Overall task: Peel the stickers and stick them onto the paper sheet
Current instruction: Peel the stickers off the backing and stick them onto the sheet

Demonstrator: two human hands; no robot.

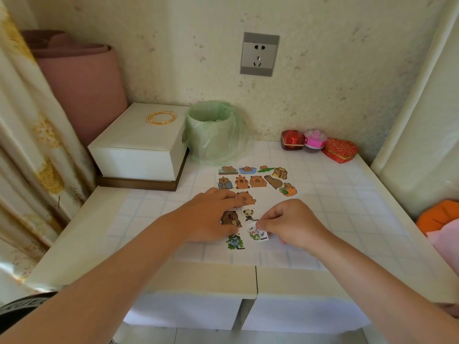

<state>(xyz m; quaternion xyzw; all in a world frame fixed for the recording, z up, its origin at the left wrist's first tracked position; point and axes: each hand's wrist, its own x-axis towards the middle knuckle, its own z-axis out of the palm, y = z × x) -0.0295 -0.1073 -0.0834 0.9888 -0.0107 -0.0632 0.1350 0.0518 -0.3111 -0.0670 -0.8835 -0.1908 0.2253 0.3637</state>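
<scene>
**While one sticker is pinched, the sheet is pinned**

As I read it, the right fingertips (260,225) are closed in a pinch on the top corner of a small white paper sticker with a green cartoon figure (258,235). It sits low on the white paper sheet (268,197), toward the near edge of the white grid-patterned table (347,214). The right hand (295,224) is curled; the left hand (211,214) lies flat, fingers straight, pressing the sheet's left side. I expect the sticker to be featherlight, limp and tacky beneath, so a corner is where to hold it. Dark lettering on its bottom edge is too small for me to read.
</scene>
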